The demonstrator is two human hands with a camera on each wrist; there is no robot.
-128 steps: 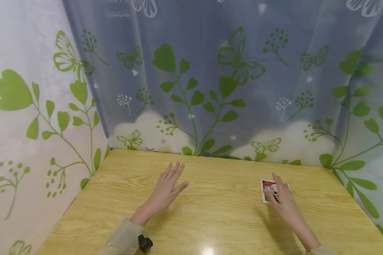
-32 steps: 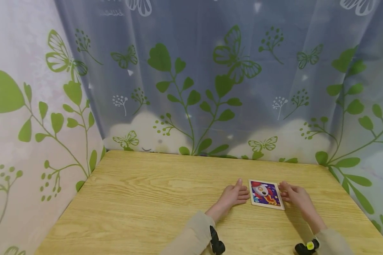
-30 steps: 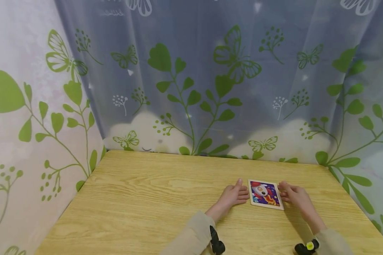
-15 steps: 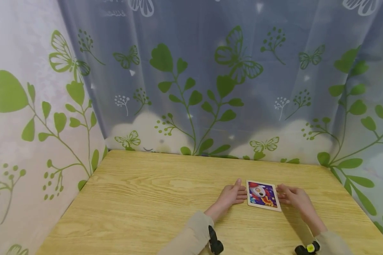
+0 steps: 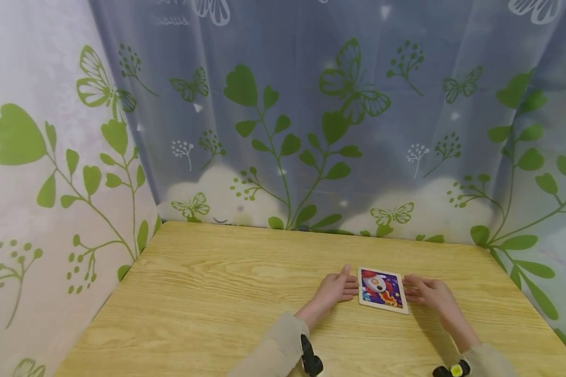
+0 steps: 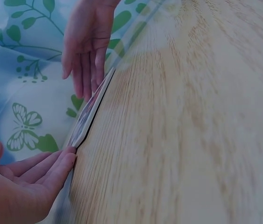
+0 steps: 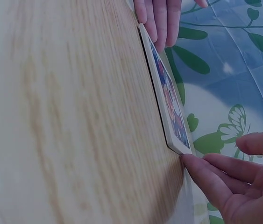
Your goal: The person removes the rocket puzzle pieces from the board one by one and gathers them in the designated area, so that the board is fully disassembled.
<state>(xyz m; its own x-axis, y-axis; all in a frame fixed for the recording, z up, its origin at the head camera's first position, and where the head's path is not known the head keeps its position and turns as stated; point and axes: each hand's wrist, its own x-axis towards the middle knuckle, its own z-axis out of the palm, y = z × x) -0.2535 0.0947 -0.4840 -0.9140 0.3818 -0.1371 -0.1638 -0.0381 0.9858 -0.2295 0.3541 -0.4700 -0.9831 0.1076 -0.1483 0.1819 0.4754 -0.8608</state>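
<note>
A square wooden picture puzzle [image 5: 382,290] lies flat on the right part of the table. It has a pale frame and a printed rocket with flames on dark purple. My left hand [image 5: 332,292] is at its left edge, fingers extended and thumb raised. In the left wrist view, fingertips of the left hand [image 6: 26,186] touch the side of the puzzle [image 6: 92,112]. On the opposite edge, my right hand [image 5: 433,298] has its fingers reaching toward the board. From the right wrist, the index fingertip of the right hand [image 7: 234,182] meets the near corner of the puzzle [image 7: 168,100].
The light wood-grain table [image 5: 217,293] runs back to a blue-grey curtain [image 5: 283,131] printed with green leaves and butterflies. Pale patterned cloth [image 5: 66,157] hangs along the left side, and more is at the right. Black wrist-worn cameras sit at both sleeves.
Over the last second the puzzle has slid a little left between both hands, which shift with it. Earlier, my left hand hovered farther left and my right hand was over the puzzle.
</note>
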